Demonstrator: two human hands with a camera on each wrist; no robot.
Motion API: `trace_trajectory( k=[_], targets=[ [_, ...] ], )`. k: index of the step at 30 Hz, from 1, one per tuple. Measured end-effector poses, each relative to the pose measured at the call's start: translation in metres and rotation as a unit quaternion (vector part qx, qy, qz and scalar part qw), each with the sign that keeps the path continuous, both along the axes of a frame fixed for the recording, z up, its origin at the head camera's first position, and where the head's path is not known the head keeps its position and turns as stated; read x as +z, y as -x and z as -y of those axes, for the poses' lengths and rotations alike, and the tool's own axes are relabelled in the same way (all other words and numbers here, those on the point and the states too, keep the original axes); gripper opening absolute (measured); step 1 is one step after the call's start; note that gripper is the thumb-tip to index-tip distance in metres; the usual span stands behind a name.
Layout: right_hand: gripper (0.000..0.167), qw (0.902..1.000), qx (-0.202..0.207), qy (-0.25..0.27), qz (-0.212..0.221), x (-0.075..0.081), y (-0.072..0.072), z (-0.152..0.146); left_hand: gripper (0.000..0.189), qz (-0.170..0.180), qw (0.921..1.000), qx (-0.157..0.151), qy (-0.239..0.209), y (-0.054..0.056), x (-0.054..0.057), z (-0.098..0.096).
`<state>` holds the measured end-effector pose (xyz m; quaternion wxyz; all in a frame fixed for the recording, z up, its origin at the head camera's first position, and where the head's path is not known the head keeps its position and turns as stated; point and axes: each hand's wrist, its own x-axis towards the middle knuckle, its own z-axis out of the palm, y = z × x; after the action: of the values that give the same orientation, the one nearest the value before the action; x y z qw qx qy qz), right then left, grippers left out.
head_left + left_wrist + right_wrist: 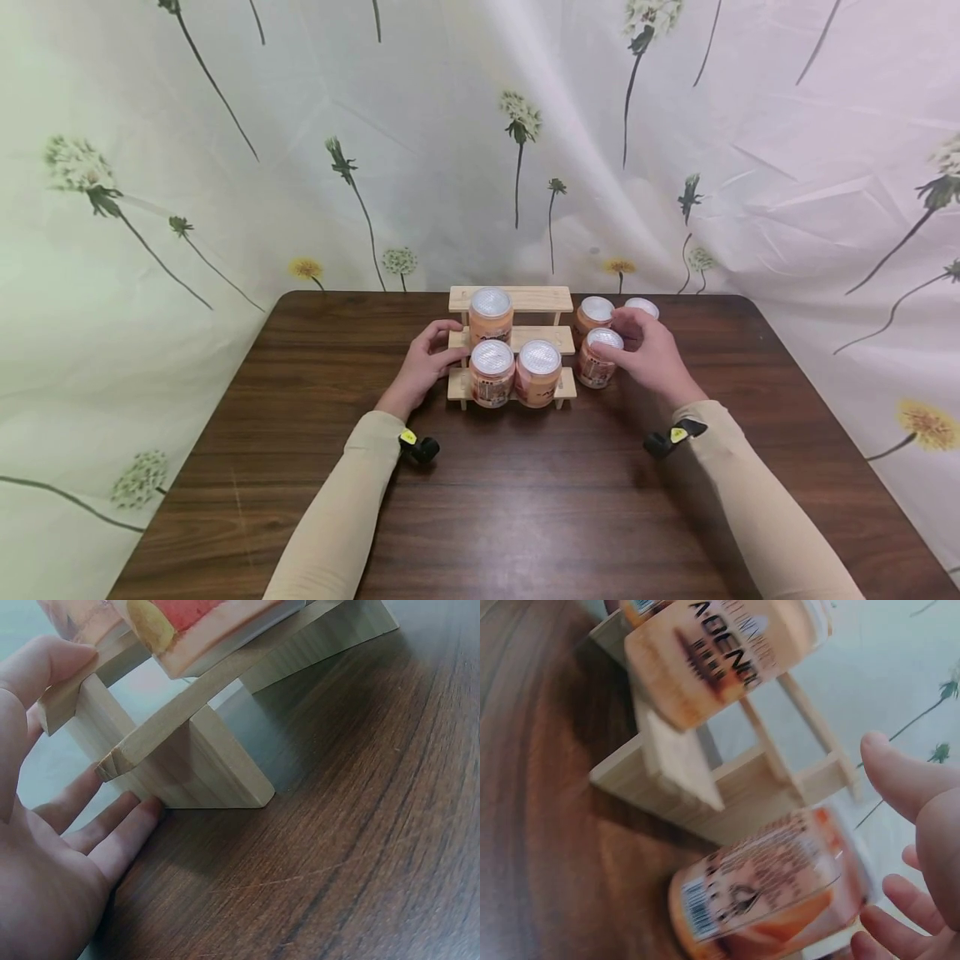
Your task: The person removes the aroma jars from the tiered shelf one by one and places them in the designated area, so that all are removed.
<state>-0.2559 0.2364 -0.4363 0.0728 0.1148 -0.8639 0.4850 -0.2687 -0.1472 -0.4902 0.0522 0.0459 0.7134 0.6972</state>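
A three-tier wooden stand [558, 339] bears several orange jars with clear, silvery-looking lids. One jar [491, 321] is on the middle tier; a left jar [492, 385] and a right jar [538, 385] are side by side on the lowest. My left hand [423, 367] grips the stand's left end, thumb at a tier's edge and fingers against the side panel [217, 769]. Just right of the stand, my right hand [648, 354] hovers with thumb and fingers spread about the lid of a front jar [595, 371]. In the right wrist view, the thumb is clear of this jar [765, 892].
Two more jars, a nearer one [592, 315] and a farther one [642, 308], stand behind the right hand, the farther partly hidden. The dark wooden table [510, 517] meets a dandelion-print curtain [450, 167] at its back edge.
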Motion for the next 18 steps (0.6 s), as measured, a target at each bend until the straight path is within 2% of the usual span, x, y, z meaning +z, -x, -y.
trace_trajectory(
  k=[7,10,18],
  targets=[
    [0.062,0.9987,-0.002,0.012,-0.049,0.023,0.0,0.014,0.044,0.0,1.0,0.001,0.003,0.0,0.0,0.001],
    [0.058,0.9976,0.011,0.015,-0.067,0.03,0.003,0.022,0.044,0.0,1.0,0.0,0.001,0.001,-0.001,0.001],
    [0.058,0.9952,0.075,0.056,-0.03,0.045,0.008,0.052,0.043,-0.002,1.0,0.001,-0.005,0.001,-0.002,0.001]
  ],
)
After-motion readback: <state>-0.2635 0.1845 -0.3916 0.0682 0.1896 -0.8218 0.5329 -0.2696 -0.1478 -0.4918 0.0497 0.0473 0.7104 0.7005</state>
